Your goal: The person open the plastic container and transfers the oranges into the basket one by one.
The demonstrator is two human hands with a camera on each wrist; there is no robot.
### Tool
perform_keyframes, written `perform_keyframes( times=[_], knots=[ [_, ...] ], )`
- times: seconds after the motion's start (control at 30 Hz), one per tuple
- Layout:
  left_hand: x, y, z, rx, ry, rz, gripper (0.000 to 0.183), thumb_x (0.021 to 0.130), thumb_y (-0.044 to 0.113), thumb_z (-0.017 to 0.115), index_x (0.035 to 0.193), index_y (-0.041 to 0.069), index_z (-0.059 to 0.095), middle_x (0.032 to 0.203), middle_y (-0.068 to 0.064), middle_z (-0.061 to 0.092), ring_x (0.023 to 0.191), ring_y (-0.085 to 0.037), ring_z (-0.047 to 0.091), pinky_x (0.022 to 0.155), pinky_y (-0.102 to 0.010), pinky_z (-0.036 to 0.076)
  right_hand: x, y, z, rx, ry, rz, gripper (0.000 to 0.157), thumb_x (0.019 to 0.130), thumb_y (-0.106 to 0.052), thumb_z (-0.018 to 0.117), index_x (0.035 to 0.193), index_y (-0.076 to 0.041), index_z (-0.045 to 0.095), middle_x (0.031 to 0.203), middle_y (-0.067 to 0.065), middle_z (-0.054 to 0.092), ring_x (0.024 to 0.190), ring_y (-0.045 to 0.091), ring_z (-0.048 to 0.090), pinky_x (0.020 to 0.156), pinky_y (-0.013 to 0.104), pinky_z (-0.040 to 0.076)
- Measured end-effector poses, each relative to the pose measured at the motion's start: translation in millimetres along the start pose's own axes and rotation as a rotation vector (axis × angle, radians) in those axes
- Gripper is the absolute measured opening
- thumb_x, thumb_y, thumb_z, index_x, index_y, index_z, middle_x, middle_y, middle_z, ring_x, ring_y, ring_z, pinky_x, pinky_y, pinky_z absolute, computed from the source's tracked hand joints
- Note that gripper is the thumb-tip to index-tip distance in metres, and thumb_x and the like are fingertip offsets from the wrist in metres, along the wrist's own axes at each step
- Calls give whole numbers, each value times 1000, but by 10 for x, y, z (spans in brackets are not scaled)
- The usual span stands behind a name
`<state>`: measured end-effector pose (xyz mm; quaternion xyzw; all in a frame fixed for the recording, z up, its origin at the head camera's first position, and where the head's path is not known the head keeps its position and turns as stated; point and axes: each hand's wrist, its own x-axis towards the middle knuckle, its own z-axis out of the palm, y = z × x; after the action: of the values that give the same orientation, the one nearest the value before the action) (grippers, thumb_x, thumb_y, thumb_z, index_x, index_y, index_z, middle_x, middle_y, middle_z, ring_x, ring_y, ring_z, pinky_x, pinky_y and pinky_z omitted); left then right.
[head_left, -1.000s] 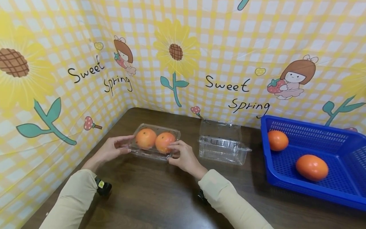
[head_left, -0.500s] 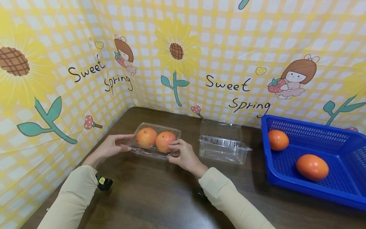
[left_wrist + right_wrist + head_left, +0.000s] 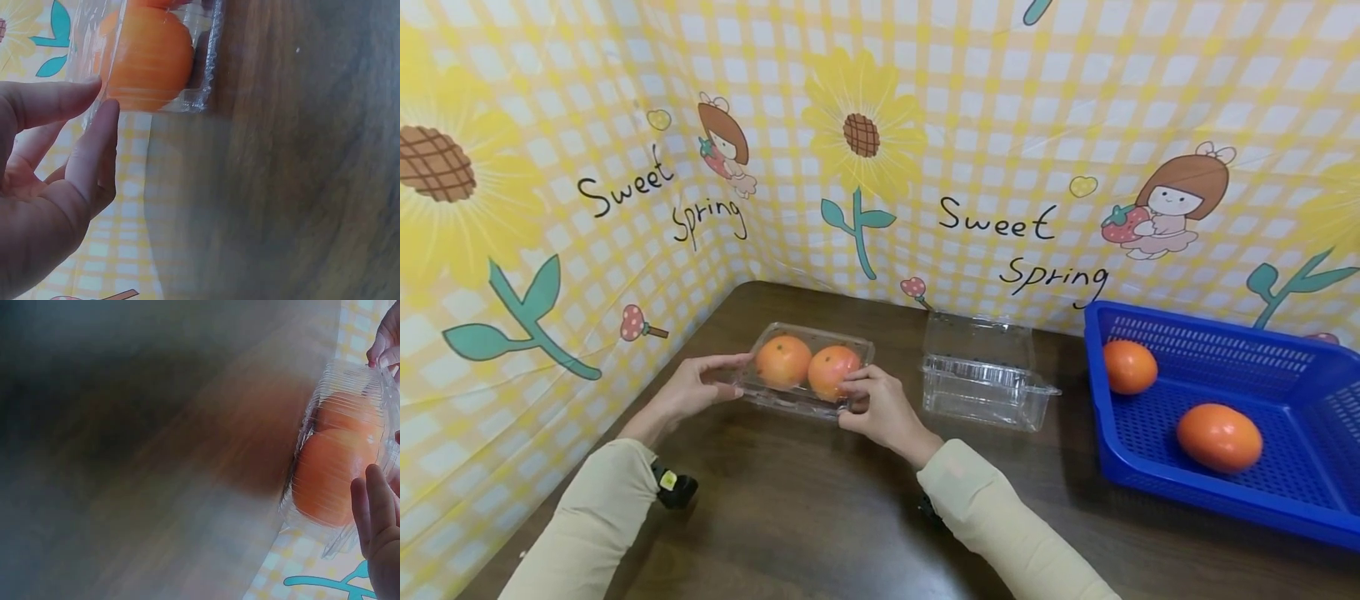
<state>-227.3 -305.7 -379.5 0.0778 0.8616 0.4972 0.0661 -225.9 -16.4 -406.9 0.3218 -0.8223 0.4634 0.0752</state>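
A clear plastic clamshell box [image 3: 790, 403] with its lid down holds two orange fruits, a left one [image 3: 783, 362] and a right one [image 3: 834, 372]. At the box's left end my left hand [image 3: 693, 388] pinches the rim between thumb and fingers; the left wrist view shows those fingertips right at the plastic edge [image 3: 203, 94]. My right hand [image 3: 883, 410] grips the front right corner, fingers over the lid and thumb at the front rim. In the right wrist view, the ribbed side of the box [image 3: 350, 378] faces the camera, with fingers along its lid edge.
A second clear clamshell [image 3: 985, 400] stands with its lid up, right of my right hand. Further right is a blue plastic basket [image 3: 1105, 446] with two orange fruits, one by its left wall [image 3: 1129, 367] and one nearer the front [image 3: 1219, 438]. Patterned cloth hangs behind the dark wooden table [image 3: 790, 517].
Both hands keep their places on the box's rim, with only a slight shift of the right hand's thumb and fingers at the front corner. The fruits and basket stay put.
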Motion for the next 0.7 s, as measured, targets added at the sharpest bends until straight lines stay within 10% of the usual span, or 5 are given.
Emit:
perform_keyframes(
  times=[0.47, 0.7],
  knots=[
    [-13, -4, 41, -166, 0, -128, 59, 81, 3, 58, 134, 1, 34, 139, -20, 28, 121, -33, 31, 81, -25, 45, 23, -11, -15, -42, -49, 8, 36, 68, -1, 64, 104, 4, 63, 108, 12, 52, 74, 15, 60, 63, 13, 47],
    [-19, -4, 89, -126, 41, -54, 56, 82, 3, 58, 133, 0, 36, 136, -21, 33, 118, -33, 35, 77, -22, 46, -7, 2, -59, -24, -72, 13, 34, 74, -3, 65, 108, 1, 61, 110, 10, 50, 81, 16, 59, 68, 15, 47]
  ],
)
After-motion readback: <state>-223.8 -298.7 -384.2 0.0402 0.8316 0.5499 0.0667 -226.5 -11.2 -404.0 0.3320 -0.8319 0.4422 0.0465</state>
